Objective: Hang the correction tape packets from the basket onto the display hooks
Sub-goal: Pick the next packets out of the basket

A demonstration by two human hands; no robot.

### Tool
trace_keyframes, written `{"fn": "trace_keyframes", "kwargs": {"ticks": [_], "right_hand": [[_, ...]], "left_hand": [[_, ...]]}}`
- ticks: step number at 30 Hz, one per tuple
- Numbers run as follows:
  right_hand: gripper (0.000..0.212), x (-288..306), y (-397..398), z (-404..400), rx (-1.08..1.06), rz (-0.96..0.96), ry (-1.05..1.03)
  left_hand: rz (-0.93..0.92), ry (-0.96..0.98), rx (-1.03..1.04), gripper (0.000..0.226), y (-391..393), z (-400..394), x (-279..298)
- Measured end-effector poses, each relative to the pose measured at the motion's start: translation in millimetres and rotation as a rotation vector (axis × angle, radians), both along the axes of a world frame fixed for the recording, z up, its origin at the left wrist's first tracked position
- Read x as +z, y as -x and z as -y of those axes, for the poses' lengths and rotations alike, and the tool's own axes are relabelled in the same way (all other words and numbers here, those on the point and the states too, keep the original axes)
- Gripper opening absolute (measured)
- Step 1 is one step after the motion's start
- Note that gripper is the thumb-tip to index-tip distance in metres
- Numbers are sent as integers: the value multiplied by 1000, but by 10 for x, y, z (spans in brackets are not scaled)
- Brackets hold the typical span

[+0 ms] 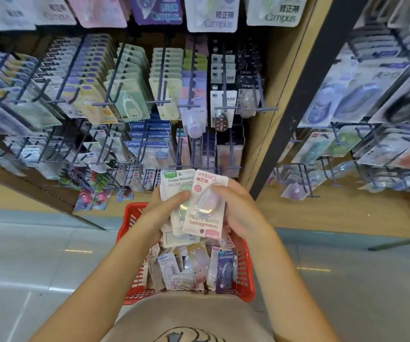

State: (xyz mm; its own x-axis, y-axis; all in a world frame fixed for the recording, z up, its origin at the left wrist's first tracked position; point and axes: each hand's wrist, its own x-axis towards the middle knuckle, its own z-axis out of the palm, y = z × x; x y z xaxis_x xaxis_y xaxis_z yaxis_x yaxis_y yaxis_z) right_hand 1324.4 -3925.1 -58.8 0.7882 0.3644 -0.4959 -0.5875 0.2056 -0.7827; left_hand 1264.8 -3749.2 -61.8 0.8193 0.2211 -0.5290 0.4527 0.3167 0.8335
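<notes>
With left hand (167, 206) fingers and right hand (236, 208) fingers gripping fanned correction tape packets (199, 206), the upside-down pink packet (205, 208) risks slipping into the red basket (244, 270).

A red basket (244, 262), a pink packet (205, 208) beside a white-and-green packet (174, 183), wooden-brown shelving (265, 134)

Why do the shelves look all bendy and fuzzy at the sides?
In the head view, the wide lens bends the wooden shelf post and blurs the edge packets; the pink packet in the hands stays sharp, its plastic bubble shows glare, and ceiling lights streak the shiny floor.
</notes>
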Motion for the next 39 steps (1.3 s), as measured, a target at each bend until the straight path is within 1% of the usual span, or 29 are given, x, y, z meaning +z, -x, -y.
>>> {"fn": "trace_keyframes", "kwargs": {"ticks": [2, 3, 6, 8, 11, 13, 15, 17, 19, 21, 23, 25, 26, 28, 29, 30, 31, 34, 37, 39], "right_hand": [[23, 21, 27, -16, -11, 22, -33], [23, 21, 30, -21, -16, 28, -49], [21, 58, 28, -29, -72, 15, -107], [19, 68, 33, -35, -169, -5, -146], [27, 89, 62, -89, -344, -24, -240], [32, 137, 108, -175, -382, -13, -285], [27, 260, 180, -284, -350, 24, -277], [27, 452, 253, -366, -257, 101, -224], [38, 689, 283, -401, -100, 223, -155], [48, 973, 291, -453, 64, 356, -43], [43, 1266, 281, -555, 170, 473, 74], [36, 1563, 271, -686, 225, 573, 174], [32, 1726, 279, -750, 239, 623, 235], [26, 1995, 289, -862, 273, 710, 365], [31, 2090, 290, -914, 290, 745, 419], [39, 2179, 305, -972, 297, 774, 463], [42, 2253, 310, -1034, 299, 796, 481], [34, 2433, 338, -1220, 279, 798, 418], [30, 2520, 318, -1365, 212, 821, 354], [31, 2528, 291, -1451, 126, 807, 325]], "left_hand": [[7, 19, -46, 95, 25, 34, 21], [12, 35, -60, 94, 39, 43, 34], [14, 48, -29, 79, 88, 8, 71], [9, 52, -13, 79, 120, -64, 100], [43, 36, -1, 70, 168, -155, 198], [72, 31, 7, 66, 195, -210, 268], [102, 18, 7, 69, 214, -279, 365], [143, -7, 34, 70, 213, -393, 514], [210, -42, 62, 59, 198, -565, 758], [296, -78, 62, 54, 165, -769, 1080], [392, -117, 27, 56, 98, -972, 1408], [458, -148, -4, 57, 7, -1159, 1696], [484, -151, -29, 56, -40, -1243, 1822], [522, -153, -88, 47, -133, -1394, 2033], [538, -158, -118, 42, -164, -1446, 2125], [556, -162, -148, 41, -195, -1490, 2188], [571, -157, -179, 45, -215, -1515, 2259], [619, -58, -239, 60, -253, -1573, 2366], [650, 74, -235, 76, -266, -1707, 2413], [657, 110, -186, 76, -268, -1859, 2401]]}}
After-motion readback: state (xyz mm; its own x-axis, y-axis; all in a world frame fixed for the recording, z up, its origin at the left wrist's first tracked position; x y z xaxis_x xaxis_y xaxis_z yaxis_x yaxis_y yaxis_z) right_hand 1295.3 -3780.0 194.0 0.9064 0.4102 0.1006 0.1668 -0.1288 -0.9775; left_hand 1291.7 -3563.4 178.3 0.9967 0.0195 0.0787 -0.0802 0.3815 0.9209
